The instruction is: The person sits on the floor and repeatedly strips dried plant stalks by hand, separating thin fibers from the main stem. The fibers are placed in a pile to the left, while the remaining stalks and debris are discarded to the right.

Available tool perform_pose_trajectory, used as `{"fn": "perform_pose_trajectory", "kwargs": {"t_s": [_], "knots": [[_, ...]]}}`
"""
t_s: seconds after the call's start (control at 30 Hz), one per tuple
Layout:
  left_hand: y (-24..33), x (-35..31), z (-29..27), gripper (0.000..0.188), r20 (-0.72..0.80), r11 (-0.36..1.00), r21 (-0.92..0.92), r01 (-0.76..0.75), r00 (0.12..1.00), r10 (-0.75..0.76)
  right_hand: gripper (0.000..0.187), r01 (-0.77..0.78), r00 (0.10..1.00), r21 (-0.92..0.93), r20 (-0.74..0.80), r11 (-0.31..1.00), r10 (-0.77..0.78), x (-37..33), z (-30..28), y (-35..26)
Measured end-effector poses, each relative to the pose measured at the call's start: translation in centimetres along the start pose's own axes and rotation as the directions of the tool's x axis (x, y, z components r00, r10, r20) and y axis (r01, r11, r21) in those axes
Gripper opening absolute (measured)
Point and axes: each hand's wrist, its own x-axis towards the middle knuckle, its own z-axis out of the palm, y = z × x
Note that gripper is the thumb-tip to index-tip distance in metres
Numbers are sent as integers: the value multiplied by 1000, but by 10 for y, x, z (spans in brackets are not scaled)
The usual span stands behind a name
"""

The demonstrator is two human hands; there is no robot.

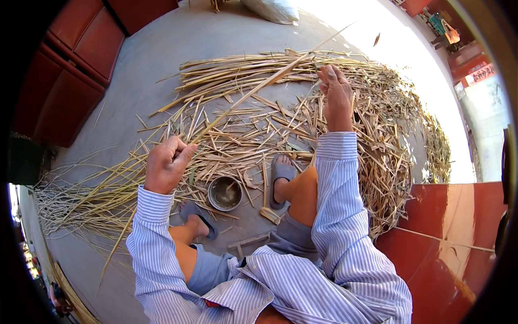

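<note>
My left hand [168, 164] is closed around a long dry stalk [232, 109], which slants up and away to the right to a thin tip. Farther out, my right hand [336, 94] is raised with its fingers stretched out, over a bed of dry stalks and husks. I see nothing held in it. A small brown leaf [376, 39] appears beyond that hand, seemingly in the air. Between the two hands lie loose stripped leaves [259, 137]. A bundle of straight stalks [216, 75] lies just past them.
A round metal bowl [225, 193] with murky liquid stands between my sandalled feet. Thin stalks [91, 202] fan out at left; a heap of dry leaves [386, 140] spreads at right. Red cabinets [75, 70] stand far left, a red panel [431, 237] near right, a pale sack [272, 9] beyond.
</note>
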Motion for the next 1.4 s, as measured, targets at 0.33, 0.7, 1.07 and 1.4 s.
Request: {"fn": "perform_pose_trajectory", "kwargs": {"t_s": [0.33,0.7,1.07,1.4], "knots": [[-9,-11,-10,23,-13,975,189,-115,993,120,26,-412,910,243,159,878,383,7,21,18],[-20,-18,-25,26,-64,950,254,-182,977,204,36,-364,900,-31,247,931,360,4,17,22],[-9,-21,5,31,-19,985,171,-22,999,25,24,352,881,-836,143,420,-452,-16,58,33],[-11,2,12,34,-45,982,181,-45,998,54,27,-626,685,162,582,763,438,-68,101,16]]}}
